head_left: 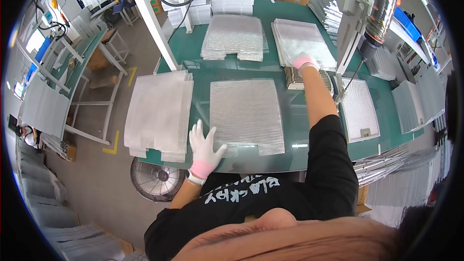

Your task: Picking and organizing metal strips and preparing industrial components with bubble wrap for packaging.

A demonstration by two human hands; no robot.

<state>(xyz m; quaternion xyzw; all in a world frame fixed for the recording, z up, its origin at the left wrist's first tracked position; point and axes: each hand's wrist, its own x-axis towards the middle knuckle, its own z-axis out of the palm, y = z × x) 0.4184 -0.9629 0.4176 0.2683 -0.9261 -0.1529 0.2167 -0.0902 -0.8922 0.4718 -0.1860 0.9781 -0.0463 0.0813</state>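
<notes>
Closest to me, my left hand (203, 148) lies flat with fingers spread, gripping nothing, pressing the near left corner of the mesh sheet (246, 116) at the middle of the green table (386, 111). Left of that sheet sits a stack of plain sheets (158, 113). Beyond it, to the right, my right hand (304, 61) rests fingers-down on the ribbed stack (303, 38); I cannot tell whether it grips

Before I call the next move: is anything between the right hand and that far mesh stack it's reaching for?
No. The right hand already rests on the near edge of the far mesh stack, nothing between. The left hand lies flat by the centre mesh sheet.
</notes>
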